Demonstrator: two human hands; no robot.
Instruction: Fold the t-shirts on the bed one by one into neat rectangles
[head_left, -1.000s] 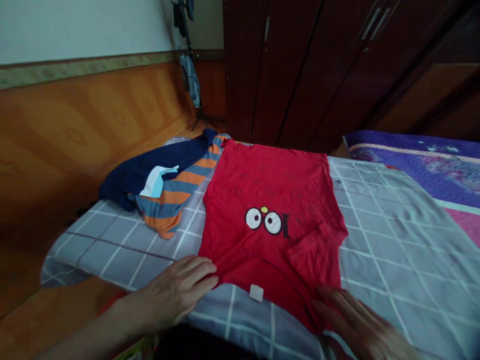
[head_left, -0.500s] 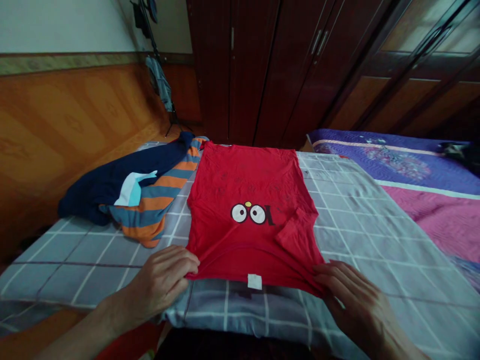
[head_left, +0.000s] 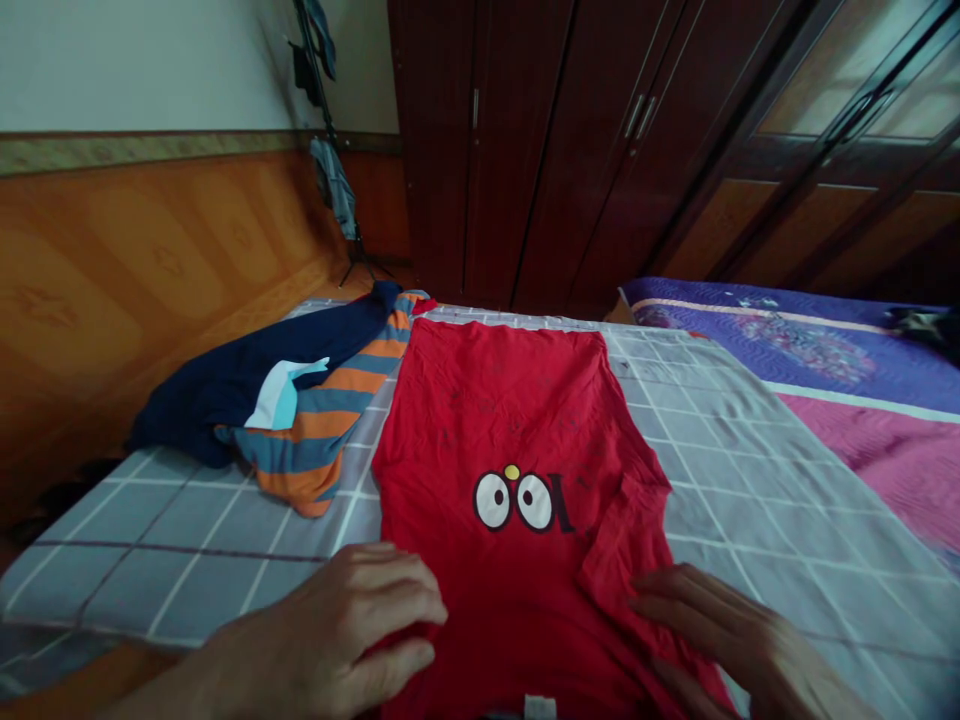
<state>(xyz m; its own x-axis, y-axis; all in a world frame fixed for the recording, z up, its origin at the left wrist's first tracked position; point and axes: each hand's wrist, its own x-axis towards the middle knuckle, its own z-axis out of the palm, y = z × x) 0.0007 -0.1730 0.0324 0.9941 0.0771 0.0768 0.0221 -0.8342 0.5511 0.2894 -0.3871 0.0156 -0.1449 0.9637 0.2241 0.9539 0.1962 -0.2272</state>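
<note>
A red T-shirt (head_left: 517, 400) with a print of two cartoon eyes lies spread on the grey checked bed, its white label at the bottom edge of the view. My left hand (head_left: 375, 625) is over the shirt's left side near the hem, fingers bent and thumb apart from them, red cloth visible in the gap. My right hand (head_left: 727, 630) lies with fingers stretched over the right side, just below the folded-in sleeve. No cloth is visibly pinched in either hand. The shirt's lowest part runs out of view.
A navy garment (head_left: 202, 380) and an orange-and-grey striped garment (head_left: 322, 430) lie on the bed (head_left: 172, 540) at left. Behind are a clothes stand (head_left: 319, 100) and a dark wardrobe (head_left: 517, 150). At right is a purple and pink bedspread (head_left: 825, 340).
The shirt has been drawn towards me, its hem now at the lower edge of view. Both hands have loosened from the hem corners; my left hand has moved inward over the cloth.
</note>
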